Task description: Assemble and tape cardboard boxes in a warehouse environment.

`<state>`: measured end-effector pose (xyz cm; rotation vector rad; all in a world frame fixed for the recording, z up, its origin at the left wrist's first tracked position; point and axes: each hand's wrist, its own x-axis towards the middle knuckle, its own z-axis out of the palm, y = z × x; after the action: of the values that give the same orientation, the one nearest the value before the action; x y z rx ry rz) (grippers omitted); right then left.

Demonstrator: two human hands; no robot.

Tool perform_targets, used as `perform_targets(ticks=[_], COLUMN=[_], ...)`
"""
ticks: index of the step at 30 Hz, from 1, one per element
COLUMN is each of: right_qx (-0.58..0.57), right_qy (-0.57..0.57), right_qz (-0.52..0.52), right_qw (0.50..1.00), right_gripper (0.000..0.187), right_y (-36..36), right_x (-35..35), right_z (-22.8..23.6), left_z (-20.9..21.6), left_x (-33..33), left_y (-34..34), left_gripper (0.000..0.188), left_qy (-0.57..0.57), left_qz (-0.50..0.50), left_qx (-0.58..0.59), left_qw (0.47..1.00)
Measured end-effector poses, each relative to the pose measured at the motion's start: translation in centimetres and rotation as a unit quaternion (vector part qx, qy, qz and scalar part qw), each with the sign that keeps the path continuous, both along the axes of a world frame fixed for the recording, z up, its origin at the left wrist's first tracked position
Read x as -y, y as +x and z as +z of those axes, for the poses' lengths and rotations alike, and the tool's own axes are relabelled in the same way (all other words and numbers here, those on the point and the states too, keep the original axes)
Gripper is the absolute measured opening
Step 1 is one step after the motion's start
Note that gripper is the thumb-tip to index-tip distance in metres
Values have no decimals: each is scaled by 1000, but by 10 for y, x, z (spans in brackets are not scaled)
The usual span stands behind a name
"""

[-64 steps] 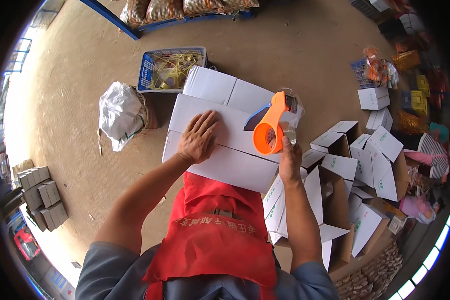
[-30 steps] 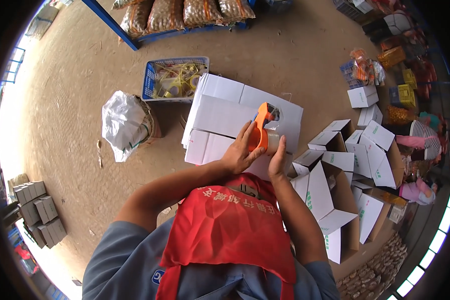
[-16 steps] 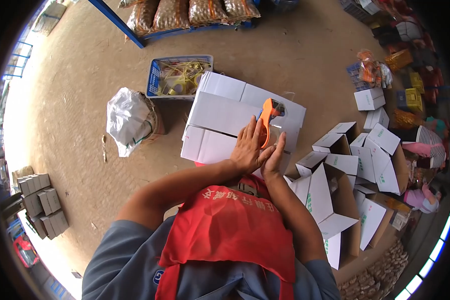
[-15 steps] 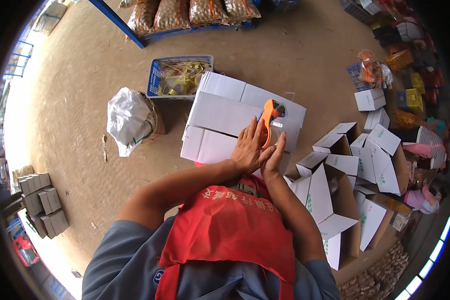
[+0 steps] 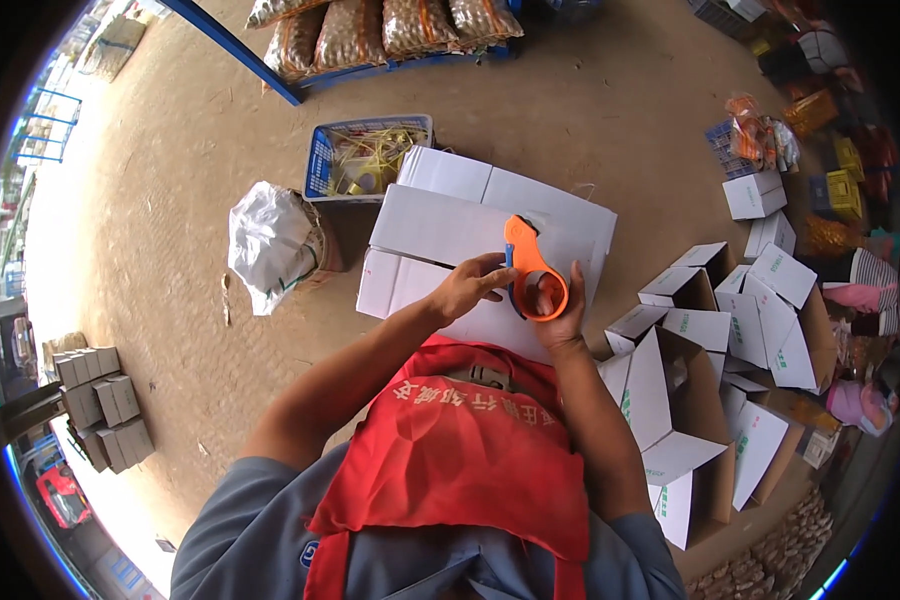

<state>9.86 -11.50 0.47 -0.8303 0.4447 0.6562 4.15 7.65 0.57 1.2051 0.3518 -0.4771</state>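
An orange tape dispenser with a blue part along its left edge is above a white cardboard carton. My right hand grips the dispenser at its round lower end, with fingers partly hidden behind and inside the ring. My left hand reaches in from the left with its fingers apart and lightly bent. Its fingertips are at the dispenser's blue edge; whether they touch it I cannot tell. The carton lies in front of my red apron, with a dark gap between its top flaps.
Behind the carton stands a blue basket of straps and tape rolls. Left of it is a white sack. Open white cartons crowd the right, with people beyond. Filled mesh bags lie on a blue rack; small boxes are stacked far left.
The dispenser has turned so that its broad orange side shows, and it has come slightly nearer. My hands, close together before, are apart, the left one drawn back to the left.
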Motion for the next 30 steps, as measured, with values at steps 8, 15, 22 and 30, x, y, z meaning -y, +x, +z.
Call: perform_targets(ticks=[8,15,22,30], right_qx=[-80,-7,156,232], right_qy=[124,69,-124,-181], right_qz=[113,166,311,231], right_qw=[983,984,929,927], right_gripper=[64,44,40,48], right_y=[14,6,7,-8], right_x=[21,7,6,-9], right_z=[-22,-21,-33,-15], left_z=[17,9,4,19], left_x=[10,-2,-17,-27], left_y=[-18,-31,-39,-48], left_gripper=[73,75,65,55], left_qy=[-130,-190,-196,-81], left_qz=[17,45,96,147], left_qx=[22,17,61,123], left_qw=[991,981,974,978])
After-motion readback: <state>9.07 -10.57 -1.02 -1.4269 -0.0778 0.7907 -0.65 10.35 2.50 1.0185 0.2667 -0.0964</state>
